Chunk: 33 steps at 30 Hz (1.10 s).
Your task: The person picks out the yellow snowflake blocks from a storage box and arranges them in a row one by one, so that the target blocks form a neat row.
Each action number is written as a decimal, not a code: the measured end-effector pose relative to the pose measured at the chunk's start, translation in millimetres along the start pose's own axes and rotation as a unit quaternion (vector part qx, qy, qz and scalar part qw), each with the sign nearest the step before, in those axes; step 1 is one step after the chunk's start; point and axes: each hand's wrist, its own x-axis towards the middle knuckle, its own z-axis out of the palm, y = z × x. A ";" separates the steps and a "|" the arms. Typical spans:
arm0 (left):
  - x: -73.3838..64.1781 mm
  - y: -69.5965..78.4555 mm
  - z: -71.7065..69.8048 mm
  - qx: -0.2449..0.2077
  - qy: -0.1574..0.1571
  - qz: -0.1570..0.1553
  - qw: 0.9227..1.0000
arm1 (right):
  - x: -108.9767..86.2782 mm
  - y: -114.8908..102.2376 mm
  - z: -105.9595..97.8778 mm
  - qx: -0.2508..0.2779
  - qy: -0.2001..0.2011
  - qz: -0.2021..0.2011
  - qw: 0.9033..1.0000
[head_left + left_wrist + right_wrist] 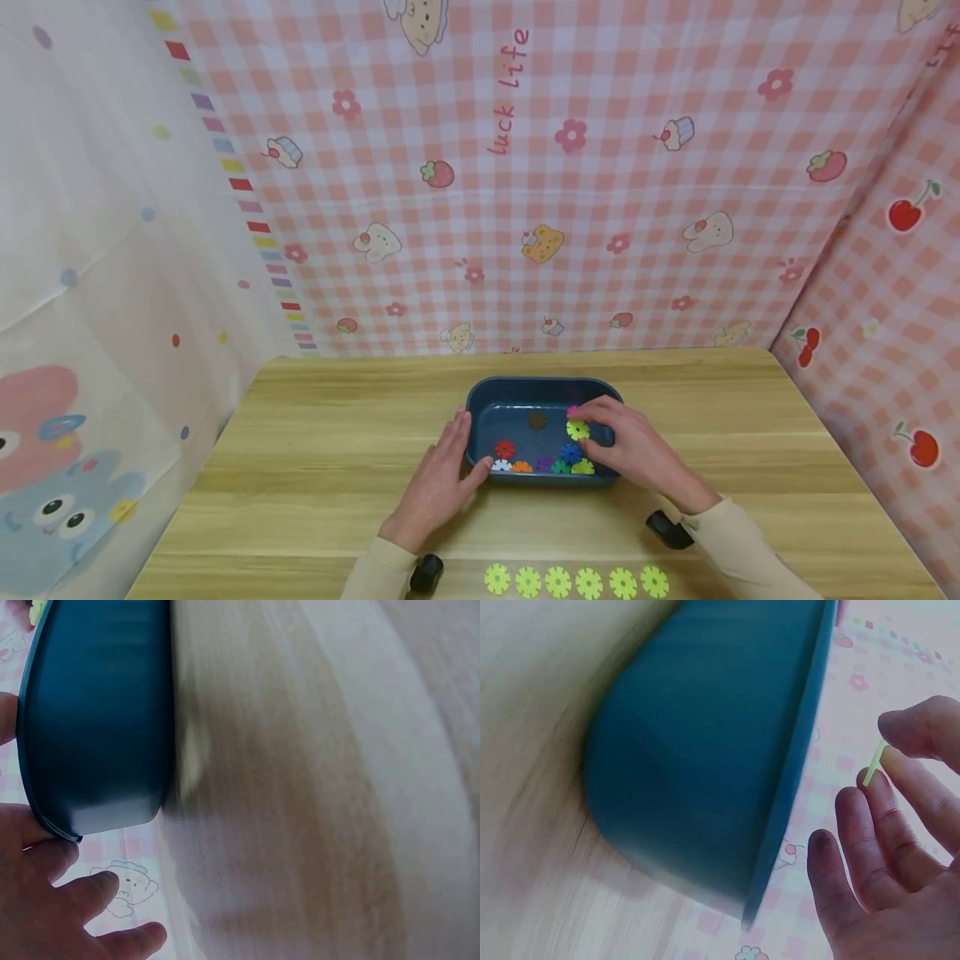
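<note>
Right hand [637, 437] pinches a yellow-green disc [577, 431] over a blue tray [506, 421], lower centre; left hand [437, 482], fingers extended, touches it. The near wall [543, 481] partly hides mixed pieces [522, 467]; 6 matching discs [558, 582] line bottom centre.

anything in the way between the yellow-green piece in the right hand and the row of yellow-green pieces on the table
Only the tub's near wall lies between the yellow-green piece in the right hand and the row of yellow-green pieces; the piece appears above the rim in the right wrist view. Beyond that wall, nothing visible blocks the tabletop.
</note>
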 end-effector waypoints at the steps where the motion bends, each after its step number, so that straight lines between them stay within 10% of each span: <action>1: 0.0 0.0 0.1 0.000 0.000 0.000 1.000 | -1.7 -0.3 -1.2 -0.003 0.004 -0.002 1.000; 33: -1.2 1.0 -0.5 -0.006 0.003 0.003 1.000 | -60.5 4.8 -27.7 -0.060 0.084 -0.075 0.992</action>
